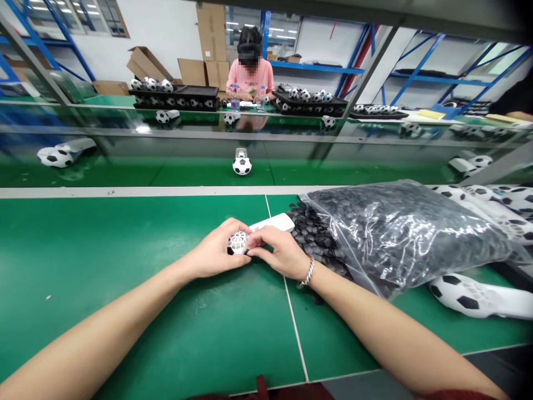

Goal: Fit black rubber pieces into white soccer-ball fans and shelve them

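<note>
Item under inspection: a small soccer-ball fan (pixel 239 242) with a white handle (pixel 272 223), held low over the green desk (pixel 125 250) near its middle seam. The left hand (pixel 216 253) cups the round head from the left, fingers curled closed around it. The right hand (pixel 280 251) is pinched narrow, fingertips (pixel 252 244) pressed to the head's right side; a bracelet (pixel 308 272) sits at that wrist.

Handling assessment: the piece appears to be light, rigid moulded plastic. The white grille on the head looks thin-ribbed and likely to flex or crack under a hard squeeze; the glossy shell may be slippery. The handle or the rim of the head seems the safer place to hold.

Adjacent: a clear bag (pixel 408 233) of small dark pieces lies just right of the hands, with loose pieces (pixel 308 228) spilled at its mouth.

Limits of view: the fingers cover most of the head, so whether a dark piece is held between the right fingertips cannot be determined. A finished unit (pixel 478 297) at right is cut off by the frame edge. A person (pixel 250 75) sits at the far bench, their work too small to read.
</note>
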`<state>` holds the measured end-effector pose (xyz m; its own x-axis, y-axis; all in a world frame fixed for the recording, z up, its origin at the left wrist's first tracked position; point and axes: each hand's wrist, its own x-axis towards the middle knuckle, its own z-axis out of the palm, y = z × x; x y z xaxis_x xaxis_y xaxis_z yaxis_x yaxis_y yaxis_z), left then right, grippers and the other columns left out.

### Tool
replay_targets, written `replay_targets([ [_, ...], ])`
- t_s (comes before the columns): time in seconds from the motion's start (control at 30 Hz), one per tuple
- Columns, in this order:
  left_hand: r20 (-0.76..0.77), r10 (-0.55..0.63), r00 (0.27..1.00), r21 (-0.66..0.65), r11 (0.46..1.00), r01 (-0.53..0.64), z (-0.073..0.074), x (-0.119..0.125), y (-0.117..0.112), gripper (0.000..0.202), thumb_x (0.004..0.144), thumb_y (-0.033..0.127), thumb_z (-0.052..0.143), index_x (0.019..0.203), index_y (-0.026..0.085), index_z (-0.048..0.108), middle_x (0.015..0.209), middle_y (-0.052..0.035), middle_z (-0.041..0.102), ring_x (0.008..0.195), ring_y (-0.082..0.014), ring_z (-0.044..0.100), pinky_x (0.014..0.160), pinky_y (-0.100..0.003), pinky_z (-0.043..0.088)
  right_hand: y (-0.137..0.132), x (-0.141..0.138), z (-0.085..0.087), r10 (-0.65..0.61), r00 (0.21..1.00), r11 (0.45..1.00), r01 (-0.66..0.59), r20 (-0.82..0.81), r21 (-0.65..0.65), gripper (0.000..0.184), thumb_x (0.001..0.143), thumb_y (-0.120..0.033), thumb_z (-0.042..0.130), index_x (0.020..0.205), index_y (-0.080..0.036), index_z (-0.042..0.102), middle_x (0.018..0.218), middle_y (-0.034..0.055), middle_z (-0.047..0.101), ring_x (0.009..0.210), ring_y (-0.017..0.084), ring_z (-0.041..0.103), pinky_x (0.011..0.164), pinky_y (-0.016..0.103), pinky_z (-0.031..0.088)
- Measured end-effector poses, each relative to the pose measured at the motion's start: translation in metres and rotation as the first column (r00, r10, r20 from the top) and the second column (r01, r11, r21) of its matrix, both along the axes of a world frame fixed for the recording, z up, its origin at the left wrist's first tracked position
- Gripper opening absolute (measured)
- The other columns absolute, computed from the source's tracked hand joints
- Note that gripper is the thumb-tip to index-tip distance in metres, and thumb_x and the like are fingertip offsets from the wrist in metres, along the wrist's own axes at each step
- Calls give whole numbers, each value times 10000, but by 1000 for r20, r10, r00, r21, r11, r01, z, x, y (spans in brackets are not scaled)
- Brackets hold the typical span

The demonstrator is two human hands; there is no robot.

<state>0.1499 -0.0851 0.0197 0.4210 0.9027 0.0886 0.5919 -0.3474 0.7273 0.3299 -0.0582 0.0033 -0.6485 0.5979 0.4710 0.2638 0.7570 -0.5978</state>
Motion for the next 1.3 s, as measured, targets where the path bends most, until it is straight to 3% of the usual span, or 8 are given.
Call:
replay_targets([
  [0.2, 20, 11, 1000, 13, 1000, -11, 1, 0, -2, 316, 684, 212, 583, 994, 221, 521, 994, -22, 519, 955, -202, 500, 860, -340, 399, -1, 0, -5, -33, 999, 993, 28, -41, -115, 44, 768, -178, 582, 780, -172, 540, 754, 11, 598, 709, 118, 547, 707, 272, 463],
  [0.37, 51, -33, 998, 20, 999, 32, 0, 0, -1, 317, 713, 223, 587, 1023, 219, 519, 1029, -25, 514, 979, -193, 496, 876, -320, 389, -4, 2, 2, -6, 1000, 984, 6, -4, -181, 74, 772, -128, 557, 834, -163, 540, 783, 18, 600, 715, 115, 551, 702, 256, 461],
  [0.6, 62, -62, 996, 4, 998, 62, -6, -8, 7, 430, 679, 341, 663, 1062, 221, 506, 1074, -37, 515, 1013, -209, 490, 902, -344, 373, -9, 5, 5, 50, 981, 999, -48, 189, -15, 90, 830, -143, 487, 884, -167, 555, 858, 40, 611, 818, 149, 524, 776, 312, 427],
  [0.8, 59, -118, 991, -26, 992, 120, -6, -14, 10, 462, 665, 250, 660, 1094, 232, 489, 1134, -38, 491, 1054, -207, 472, 926, -351, 360, -6, 12, 1, 3, 992, 994, -17, 123, 112, 148, 865, -177, 434, 924, -184, 570, 874, 61, 588, 854, 157, 515, 762, 312, 446],
  [1.1, 67, -158, 985, -17, 987, 159, -4, -13, 10, 451, 654, 173, 594, 1089, 231, 490, 1122, -31, 496, 1048, -205, 477, 931, -355, 364, -1, 7, 1, 69, 987, 989, -86, 145, 118, 121, 850, -206, 489, 872, -200, 608, 854, 20, 649, 837, 129, 562, 775, 293, 427],
  [1.3, 58, -135, 989, -11, 991, 136, -2, -10, 7, 426, 637, 189, 625, 1047, 220, 514, 1088, -33, 502, 1018, -206, 488, 903, -345, 385, 0, 0, 0, -17, 999, 999, 15, 46, 45, 41, 781, -194, 592, 749, -186, 616, 734, -3, 659, 727, 118, 579, 726, 263, 434],
])
